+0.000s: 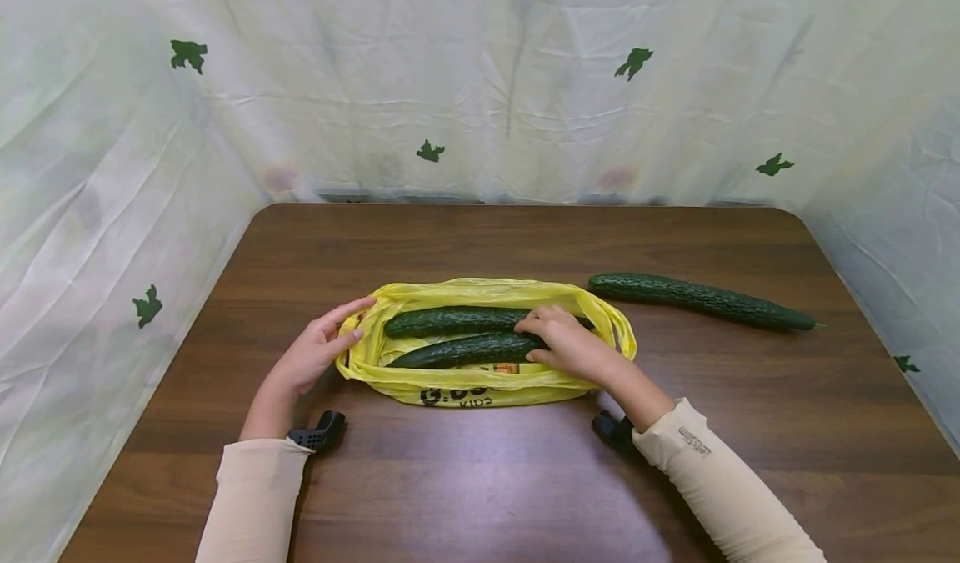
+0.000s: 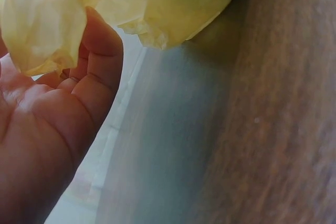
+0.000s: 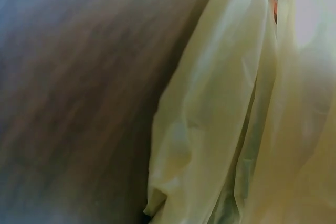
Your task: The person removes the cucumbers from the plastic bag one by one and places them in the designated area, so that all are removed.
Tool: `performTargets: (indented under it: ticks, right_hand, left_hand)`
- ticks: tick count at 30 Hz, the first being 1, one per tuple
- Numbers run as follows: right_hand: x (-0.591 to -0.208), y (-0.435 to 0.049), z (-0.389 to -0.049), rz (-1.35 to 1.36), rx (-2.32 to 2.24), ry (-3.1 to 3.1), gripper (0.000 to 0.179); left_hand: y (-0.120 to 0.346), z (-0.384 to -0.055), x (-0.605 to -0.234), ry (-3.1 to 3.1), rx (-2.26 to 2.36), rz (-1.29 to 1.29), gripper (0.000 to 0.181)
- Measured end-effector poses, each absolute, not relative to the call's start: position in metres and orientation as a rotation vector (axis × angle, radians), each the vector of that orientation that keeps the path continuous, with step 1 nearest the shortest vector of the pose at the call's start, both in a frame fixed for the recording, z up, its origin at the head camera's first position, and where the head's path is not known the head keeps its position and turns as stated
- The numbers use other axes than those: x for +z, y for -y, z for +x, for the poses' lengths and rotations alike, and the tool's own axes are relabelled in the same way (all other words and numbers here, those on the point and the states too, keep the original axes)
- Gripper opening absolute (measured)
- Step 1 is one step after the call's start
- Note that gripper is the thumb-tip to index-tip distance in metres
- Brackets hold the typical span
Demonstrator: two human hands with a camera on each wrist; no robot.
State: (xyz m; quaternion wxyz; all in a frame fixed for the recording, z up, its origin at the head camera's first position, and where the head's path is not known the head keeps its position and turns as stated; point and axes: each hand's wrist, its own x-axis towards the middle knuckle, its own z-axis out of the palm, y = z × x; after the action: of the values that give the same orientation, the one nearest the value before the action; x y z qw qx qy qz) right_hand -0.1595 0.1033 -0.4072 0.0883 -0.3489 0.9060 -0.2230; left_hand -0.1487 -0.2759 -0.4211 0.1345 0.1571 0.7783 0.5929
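Observation:
A yellow plastic bag [image 1: 480, 392] lies with its mouth spread wide, two dark green cucumbers inside. My left hand [image 1: 311, 350] is at the bag's left rim; in the left wrist view the fingers [image 2: 102, 51] bend round the yellow plastic [image 2: 44, 19]. Reaching into the bag from the right, my right hand [image 1: 570, 342] grips the front cucumber [image 1: 457, 352] near its right end, thumb on the near side and fingers over the far side. Just behind lies the back cucumber [image 1: 450, 321], its right part partly covered by that hand. Bag plastic [image 3: 210, 103] hides the right hand in the right wrist view.
A third cucumber [image 1: 697, 296] lies on the brown wooden table [image 1: 465, 480], to the right of and behind the bag. Pale curtains [image 1: 487, 87] with green leaf-like shapes hang along the back and sides. Black wrist devices [image 1: 322, 432] sit at both wrists.

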Motion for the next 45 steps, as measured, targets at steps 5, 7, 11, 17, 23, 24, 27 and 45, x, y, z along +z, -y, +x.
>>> performTargets:
  ticks: [5,7,11,17,23,24,27,45]
  right_hand:
    - [-0.407,-0.102,-0.159,-1.069,-0.627,-2.717,0.035]
    - [-0.406,-0.103,-0.158,-1.072,-0.629,-2.731,0.035]
    - [-0.405,-0.103,-0.158,-1.052,-0.693,-2.718,0.034]
    - [-0.401,-0.105,-0.158,-0.982,-0.867,-2.642,0.036]
    - [-0.398,-0.108,-0.161,-1.001,-1.014,-2.648,0.036]
    - [-0.398,-0.109,-0.161,-1.011,-1.035,-2.651,0.036]
    - [-0.398,-0.110,-0.162,-1.047,-1.092,-2.660,0.036]
    - [-0.389,-0.110,-0.160,-1.098,-1.654,-2.631,0.037]
  left_hand:
    - [0.276,-0.148,-0.421,-2.266,1.701,0.460,0.048]
    - [0.276,-0.148,-0.422,-2.266,1.696,0.468,0.048]
    - [0.277,-0.148,-0.422,-2.271,1.691,0.468,0.048]
    - [0.277,-0.148,-0.422,-2.270,1.702,0.468,0.048]
    - [0.277,-0.149,-0.421,-2.262,1.712,0.491,0.048]
    - [0.277,-0.150,-0.421,-2.261,1.713,0.495,0.048]
    - [0.277,-0.150,-0.421,-2.237,1.730,0.502,0.047]
    - [0.277,-0.149,-0.420,-2.260,1.687,0.438,0.047]
